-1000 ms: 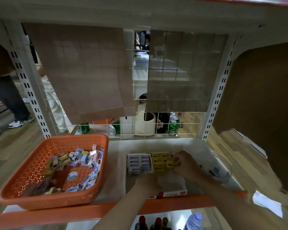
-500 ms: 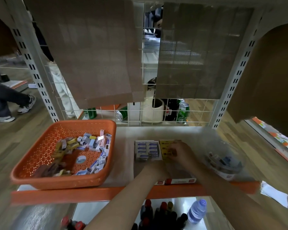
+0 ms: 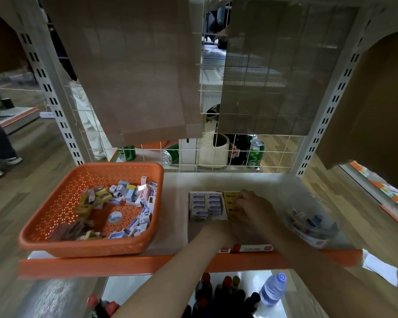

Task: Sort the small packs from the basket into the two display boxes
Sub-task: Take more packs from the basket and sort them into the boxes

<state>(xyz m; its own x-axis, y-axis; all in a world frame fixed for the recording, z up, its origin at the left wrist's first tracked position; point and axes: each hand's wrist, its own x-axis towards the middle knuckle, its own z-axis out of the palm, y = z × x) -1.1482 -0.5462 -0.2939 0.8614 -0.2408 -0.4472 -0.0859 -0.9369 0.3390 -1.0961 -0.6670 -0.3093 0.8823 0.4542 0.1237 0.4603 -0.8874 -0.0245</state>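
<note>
An orange basket (image 3: 62,203) on the shelf's left holds several small blue-white and yellow packs (image 3: 124,196). Two display boxes stand side by side mid-shelf. The left box (image 3: 206,205) is filled with blue-white packs and the right box (image 3: 230,203) holds yellow packs. My right hand (image 3: 255,208) lies over the yellow box, its bent fingertips on a yellow pack at the box's far end. My left hand (image 3: 218,232) is at the near side of the boxes, blurred, its fingers hard to make out.
A clear plastic bowl (image 3: 313,222) of small items sits to the right. Behind the wire grid stand green cans (image 3: 255,153) and a white cup. Brown mats hang above. Below the orange shelf edge (image 3: 124,263) are dark bottles and a water bottle (image 3: 274,291).
The view has tilted and shifted slightly. My right hand has stayed over the yellow box, its fingers working toward the far end. My left hand stays at the boxes' front.
</note>
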